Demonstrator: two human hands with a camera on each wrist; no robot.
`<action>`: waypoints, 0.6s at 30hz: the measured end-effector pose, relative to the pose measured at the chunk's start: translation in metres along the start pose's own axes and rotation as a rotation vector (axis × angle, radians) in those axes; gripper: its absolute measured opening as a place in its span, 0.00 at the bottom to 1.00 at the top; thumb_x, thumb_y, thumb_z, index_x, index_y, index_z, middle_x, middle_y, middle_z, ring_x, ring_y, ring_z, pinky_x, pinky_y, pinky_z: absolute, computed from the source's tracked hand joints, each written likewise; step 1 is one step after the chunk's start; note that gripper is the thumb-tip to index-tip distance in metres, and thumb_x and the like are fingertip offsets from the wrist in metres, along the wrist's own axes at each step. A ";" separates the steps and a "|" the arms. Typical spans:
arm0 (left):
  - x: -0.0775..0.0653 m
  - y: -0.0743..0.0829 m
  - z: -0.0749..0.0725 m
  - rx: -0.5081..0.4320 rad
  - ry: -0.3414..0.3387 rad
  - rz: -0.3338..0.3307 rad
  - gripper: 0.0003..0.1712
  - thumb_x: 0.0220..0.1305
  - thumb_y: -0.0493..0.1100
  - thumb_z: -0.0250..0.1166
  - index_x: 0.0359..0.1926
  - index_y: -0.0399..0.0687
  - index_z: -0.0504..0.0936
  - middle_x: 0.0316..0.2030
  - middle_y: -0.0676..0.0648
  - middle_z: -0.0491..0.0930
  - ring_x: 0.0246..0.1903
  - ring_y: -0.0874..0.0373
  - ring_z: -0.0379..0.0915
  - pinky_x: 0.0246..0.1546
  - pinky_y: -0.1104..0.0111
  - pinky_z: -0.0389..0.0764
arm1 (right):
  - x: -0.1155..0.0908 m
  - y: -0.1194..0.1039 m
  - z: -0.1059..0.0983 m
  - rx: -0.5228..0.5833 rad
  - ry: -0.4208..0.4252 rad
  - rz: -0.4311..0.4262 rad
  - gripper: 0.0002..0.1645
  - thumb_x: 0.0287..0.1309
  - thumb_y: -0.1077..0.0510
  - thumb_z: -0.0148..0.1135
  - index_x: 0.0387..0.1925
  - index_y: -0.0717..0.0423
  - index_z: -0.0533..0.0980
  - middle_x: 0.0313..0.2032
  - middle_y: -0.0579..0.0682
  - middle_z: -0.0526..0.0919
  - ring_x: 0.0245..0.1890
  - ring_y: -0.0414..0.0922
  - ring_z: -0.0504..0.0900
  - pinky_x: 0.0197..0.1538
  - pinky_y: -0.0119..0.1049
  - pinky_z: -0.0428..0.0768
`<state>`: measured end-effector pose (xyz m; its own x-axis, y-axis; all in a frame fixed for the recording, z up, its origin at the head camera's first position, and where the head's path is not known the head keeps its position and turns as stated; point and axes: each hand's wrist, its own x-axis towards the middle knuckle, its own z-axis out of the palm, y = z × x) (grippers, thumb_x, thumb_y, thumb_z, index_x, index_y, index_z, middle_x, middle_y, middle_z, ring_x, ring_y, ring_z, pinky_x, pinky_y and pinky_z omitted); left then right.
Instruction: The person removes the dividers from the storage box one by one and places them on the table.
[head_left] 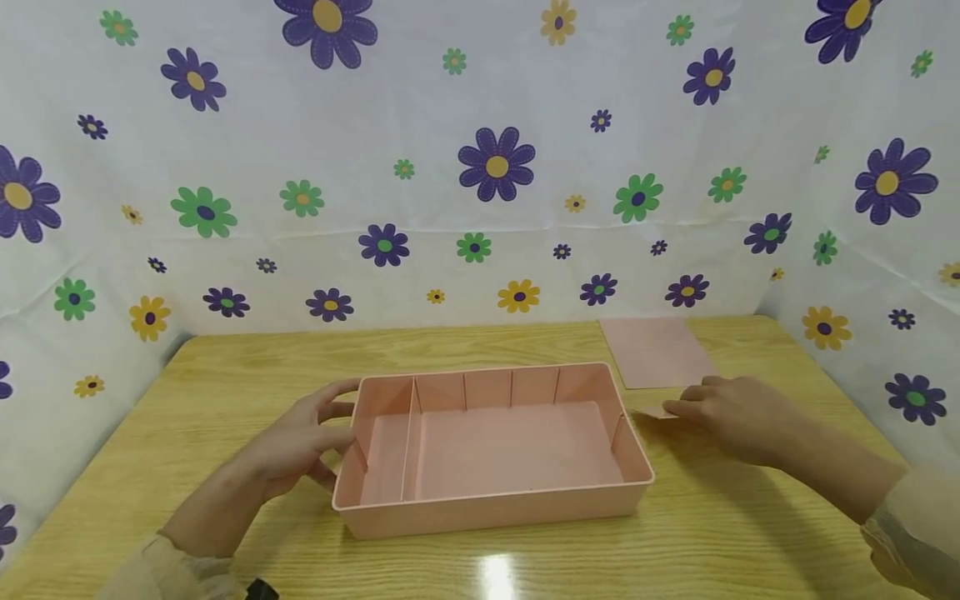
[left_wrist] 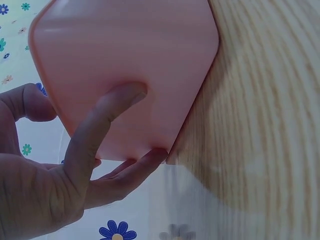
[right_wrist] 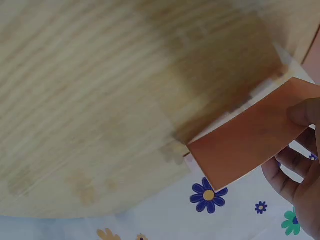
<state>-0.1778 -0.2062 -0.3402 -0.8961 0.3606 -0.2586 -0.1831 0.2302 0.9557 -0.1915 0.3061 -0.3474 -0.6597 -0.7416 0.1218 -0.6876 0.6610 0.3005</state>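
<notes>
A shallow pink tray-like box (head_left: 517, 504) sits on the wooden table, one divider (head_left: 410, 442) standing across it near its left end. Slots run along its inner walls. My left hand (head_left: 300, 442) is at the box's left end, thumb against the outer end wall and other fingertips around the far corner, as the left wrist view shows. Just beyond the right end of the box, my right hand (head_left: 738, 417) pinches a small, flat rectangular pink panel (right_wrist: 250, 137) between thumb and fingers. The panel is tilted, close over the table.
A larger flat pink sheet (head_left: 660, 354) lies at the back right of the table (head_left: 247, 367), behind my right hand. White cloth (head_left: 420, 100) printed with flowers hangs behind the table and along both sides.
</notes>
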 end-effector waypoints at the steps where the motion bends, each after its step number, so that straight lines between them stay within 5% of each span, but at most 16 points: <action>1: 0.000 0.000 0.000 0.001 0.002 0.001 0.42 0.56 0.36 0.60 0.69 0.52 0.50 0.64 0.32 0.53 0.40 0.39 0.74 0.25 0.47 0.81 | -0.002 -0.001 0.001 0.012 -0.017 -0.001 0.21 0.49 0.65 0.62 0.46 0.45 0.79 0.36 0.45 0.82 0.34 0.46 0.78 0.32 0.41 0.82; 9: 0.001 0.001 0.000 0.005 0.007 -0.022 0.39 0.59 0.43 0.61 0.68 0.54 0.51 0.64 0.33 0.56 0.44 0.39 0.72 0.26 0.46 0.80 | -0.014 -0.005 0.014 0.213 -0.103 0.014 0.20 0.56 0.59 0.60 0.52 0.46 0.76 0.44 0.48 0.77 0.40 0.47 0.75 0.38 0.41 0.82; 18: 0.001 0.001 0.000 0.003 0.006 -0.010 0.38 0.61 0.44 0.60 0.68 0.53 0.52 0.65 0.35 0.53 0.42 0.38 0.72 0.25 0.46 0.80 | -0.010 -0.002 0.023 0.206 -0.080 0.051 0.22 0.56 0.63 0.59 0.53 0.48 0.75 0.44 0.50 0.77 0.41 0.49 0.74 0.38 0.42 0.82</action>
<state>-0.1788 -0.2053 -0.3394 -0.8967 0.3526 -0.2675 -0.1912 0.2366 0.9526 -0.1905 0.3143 -0.3705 -0.7118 -0.7004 0.0537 -0.6945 0.7131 0.0956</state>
